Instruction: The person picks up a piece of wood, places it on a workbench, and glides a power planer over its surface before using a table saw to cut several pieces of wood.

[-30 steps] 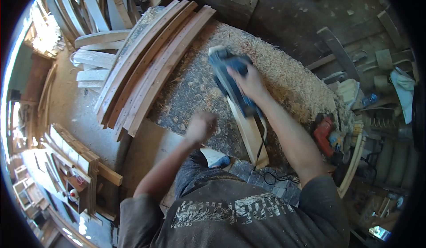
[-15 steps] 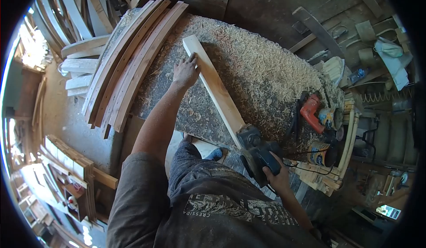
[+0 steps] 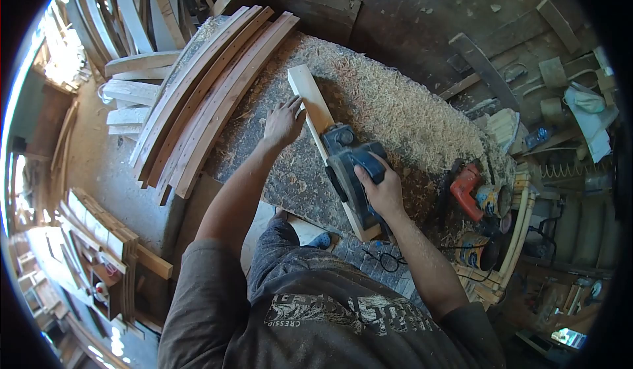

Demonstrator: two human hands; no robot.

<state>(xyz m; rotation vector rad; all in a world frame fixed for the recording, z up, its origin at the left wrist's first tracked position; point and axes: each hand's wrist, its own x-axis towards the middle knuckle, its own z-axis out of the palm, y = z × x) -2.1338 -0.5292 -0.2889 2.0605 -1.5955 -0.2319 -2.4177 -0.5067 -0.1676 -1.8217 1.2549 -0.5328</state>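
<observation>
A pale wooden board [image 3: 310, 95] lies lengthwise on a workbench [image 3: 283, 164] covered in wood shavings. My left hand [image 3: 283, 123] presses flat against the board's left side near its far end. A blue electric planer [image 3: 349, 164] sits on top of the board around its middle. My right hand [image 3: 380, 187] is wrapped around the planer's handle. The board's near end [image 3: 366, 230] sticks out past the planer at the bench's front edge.
A stack of curved wooden slats [image 3: 211, 98] lies along the bench's left side. A red power tool [image 3: 467, 192] and a round can [image 3: 476, 250] sit at the right end. Thick shavings [image 3: 409, 118] cover the far right. More planks [image 3: 135, 95] lie beyond the bench, left.
The planer has moved forward along the board from its near end to about the middle, with my right hand still on it. My left hand stays against the board.
</observation>
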